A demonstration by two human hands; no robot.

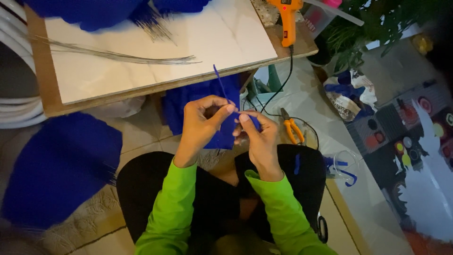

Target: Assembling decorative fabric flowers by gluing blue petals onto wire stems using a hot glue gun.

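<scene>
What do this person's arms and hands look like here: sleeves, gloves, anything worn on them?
Both arms wear long, bright lime-green sleeves that end at the wrists in plain cuffs. The left hand and right hand are bare: no gloves, and no rings, watch or bracelets can be made out in the dim light. No markings show on the sleeves.

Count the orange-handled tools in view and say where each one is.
2. An orange glue gun stands on the table's right edge; orange-handled pliers lie on the floor by the right hand. Others may be hidden.
</scene>
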